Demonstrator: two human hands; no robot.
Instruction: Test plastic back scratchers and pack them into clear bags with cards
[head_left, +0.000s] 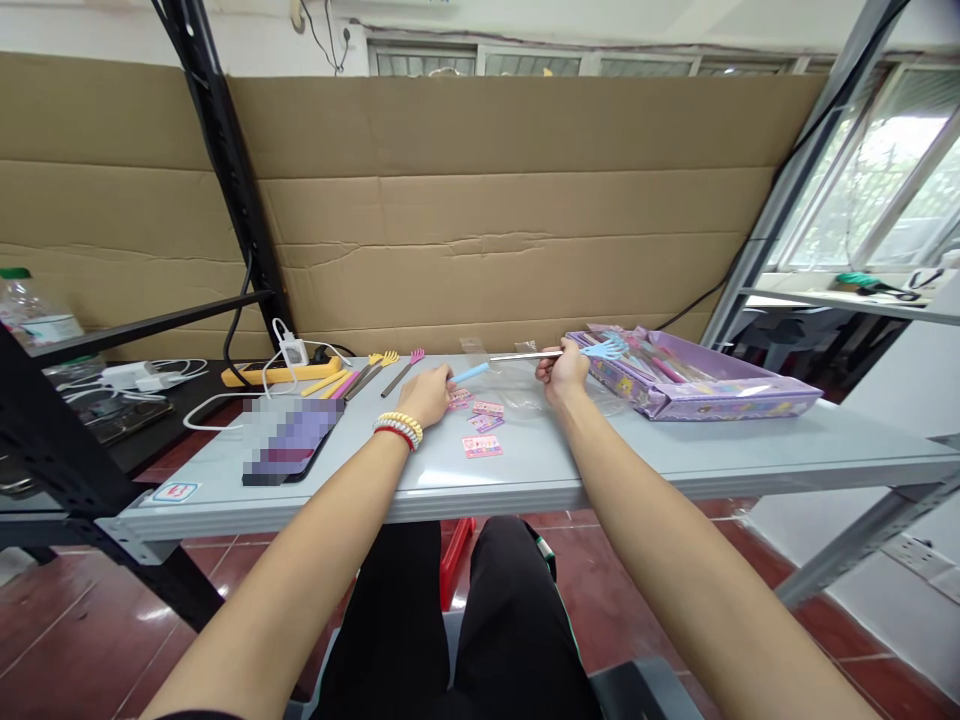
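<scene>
A telescopic back scratcher with a blue handle, a metal rod and a blue claw head is stretched between my two hands above the grey table. My left hand is closed on its blue handle end. My right hand is closed around the metal rod near the claw head. Small pink paper labels lie on the table just under and between my hands.
A purple box of more scratchers sits at the right. Several yellow and pink scratchers, a yellow power strip with a charger and a phone lie at the left. A cardboard wall stands behind; black shelf posts flank the left.
</scene>
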